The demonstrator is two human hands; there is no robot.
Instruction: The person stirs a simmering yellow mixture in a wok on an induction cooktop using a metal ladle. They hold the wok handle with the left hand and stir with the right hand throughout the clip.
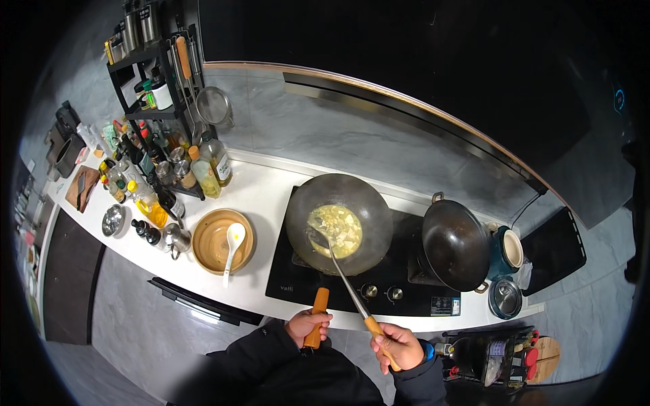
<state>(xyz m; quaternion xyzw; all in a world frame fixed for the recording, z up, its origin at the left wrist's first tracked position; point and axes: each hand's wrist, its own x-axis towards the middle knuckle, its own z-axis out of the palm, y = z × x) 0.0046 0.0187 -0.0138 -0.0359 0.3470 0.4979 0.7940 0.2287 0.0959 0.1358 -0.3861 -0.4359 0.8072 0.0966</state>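
Observation:
A dark steel wok (299, 213) sits on the left burner of the black cooktop (345, 299). Pale cubes that look like tofu lie in a yellowish broth (345, 231) at its bottom. My left hand (307, 327) grips an orange-brown wooden handle (319, 302) in front of the wok; its join to the wok is hard to make out against the black glass. In my right hand (400, 347) is the wooden grip of a long steel wok utensil (351, 289). Its dark head rests in the food at the left side, partly under the broth, so ladle or turner cannot be told.
Right of the wok, a second dark wok (454, 243) stands tilted over the other burner. On the left counter are a wooden bowl (200, 254) with a white spoon (234, 246) across it, a steel pitcher (176, 237), an oil bottle (152, 208) and a loaded spice rack (147, 114).

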